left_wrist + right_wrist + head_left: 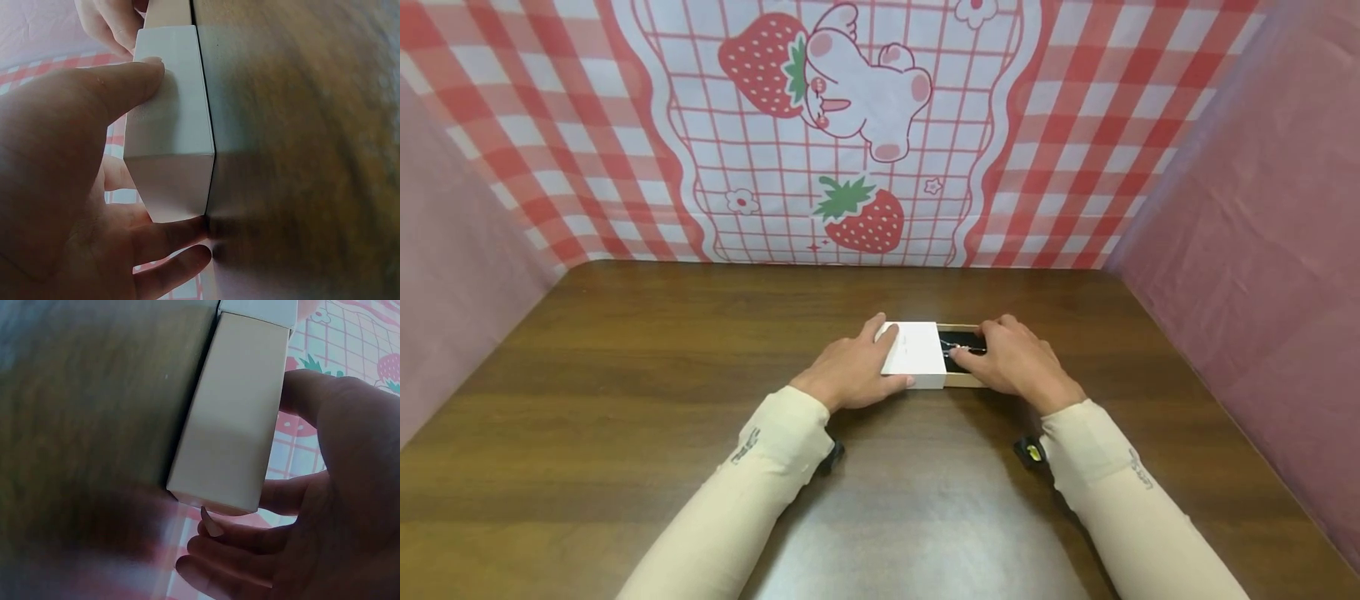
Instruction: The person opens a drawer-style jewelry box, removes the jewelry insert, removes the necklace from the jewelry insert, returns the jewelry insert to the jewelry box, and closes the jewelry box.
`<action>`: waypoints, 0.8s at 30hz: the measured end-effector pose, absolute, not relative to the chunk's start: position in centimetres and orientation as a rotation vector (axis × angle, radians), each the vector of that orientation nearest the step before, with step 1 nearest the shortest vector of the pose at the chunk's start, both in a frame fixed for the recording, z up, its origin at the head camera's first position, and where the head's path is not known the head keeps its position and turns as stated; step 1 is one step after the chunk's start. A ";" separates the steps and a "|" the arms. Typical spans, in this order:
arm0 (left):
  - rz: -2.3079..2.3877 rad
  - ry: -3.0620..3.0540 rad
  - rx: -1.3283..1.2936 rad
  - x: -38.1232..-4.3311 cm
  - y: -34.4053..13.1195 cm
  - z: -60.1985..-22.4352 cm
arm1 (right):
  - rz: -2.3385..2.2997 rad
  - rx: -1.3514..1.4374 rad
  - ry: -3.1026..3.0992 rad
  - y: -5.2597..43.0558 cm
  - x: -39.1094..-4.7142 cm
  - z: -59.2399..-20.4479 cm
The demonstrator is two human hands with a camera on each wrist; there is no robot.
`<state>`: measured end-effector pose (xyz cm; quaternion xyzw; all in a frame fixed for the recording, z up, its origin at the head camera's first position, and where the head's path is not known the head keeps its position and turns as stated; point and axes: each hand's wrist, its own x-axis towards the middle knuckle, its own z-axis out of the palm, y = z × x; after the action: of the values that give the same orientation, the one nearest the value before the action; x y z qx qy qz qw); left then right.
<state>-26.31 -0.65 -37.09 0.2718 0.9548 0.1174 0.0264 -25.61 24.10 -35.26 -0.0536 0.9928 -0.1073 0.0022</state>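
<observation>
A white box sleeve (916, 346) lies flat on the table, with its beige drawer (962, 381) partly out on the right. Dark lining shows inside the drawer, and a thin, shiny piece of jewellery (961, 347) lies on it, partly covered. My left hand (853, 371) grips the sleeve's left end, its thumb along the near side in the left wrist view. At the drawer's outer end, my right hand (1022, 358) has its thumb over the jewellery and its other fingers curled around the end wall. In the right wrist view the drawer's long side (231, 419) faces me.
The brown wooden table (625, 433) runs up to a red-and-white checked cloth (1097, 125) with strawberry prints at the back. Pink cloth walls (1240, 250) stand on both sides. Dark wrist devices (1030, 452) sit under both cream sleeves.
</observation>
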 end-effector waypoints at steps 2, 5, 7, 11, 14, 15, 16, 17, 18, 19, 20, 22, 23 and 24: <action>0.362 2.952 0.841 -26.3 -0.6 -37.1 | -0.318 -0.147 3.114 24.1 -25.5 -35.2; 0.355 2.960 0.843 -26.3 -0.6 -37.1 | -0.279 -0.123 3.124 24.0 -25.4 -35.0; 0.353 2.962 0.847 -26.3 -0.6 -37.1 | -0.263 -0.115 3.126 23.9 -25.3 -35.0; 0.356 2.954 0.857 -26.3 -0.5 -37.1 | -0.242 -0.108 3.126 23.8 -25.1 -35.0; 0.359 2.951 0.854 -26.2 -0.5 -37.1 | -0.227 -0.105 3.129 23.8 -25.2 -35.1; 0.363 2.950 0.851 -26.2 -0.5 -37.0 | -0.221 -0.106 3.132 23.8 -25.2 -35.1; 0.364 2.949 0.849 -26.2 -0.5 -37.0 | -0.221 -0.110 3.134 23.9 -25.2 -35.1; 0.364 2.950 0.848 -26.2 -0.5 -37.0 | -0.220 -0.114 3.136 23.9 -25.2 -35.1; 0.363 2.951 0.847 -26.2 -0.5 -37.0 | -0.225 -0.118 3.138 23.9 -25.2 -35.1; 0.363 2.952 0.845 -26.2 -0.5 -37.0 | -0.234 -0.121 3.139 23.9 -25.3 -35.2; 0.360 2.953 0.847 -26.2 -0.5 -37.0 | -0.243 -0.123 3.140 23.9 -25.3 -35.2; 0.353 2.954 0.851 -26.3 -0.5 -37.0 | -0.266 -0.118 3.140 23.9 -25.3 -35.2; 0.352 2.955 0.853 -26.3 -0.5 -37.0 | -0.275 -0.110 3.140 23.8 -25.3 -35.2; 0.351 2.956 0.857 -26.3 -0.5 -37.0 | -0.286 -0.102 3.137 23.8 -25.3 -35.2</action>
<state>-26.28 -0.53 -37.04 0.2765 0.9540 0.1133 0.0222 -25.28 23.78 -35.19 -0.0325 0.9953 -0.0909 -0.0049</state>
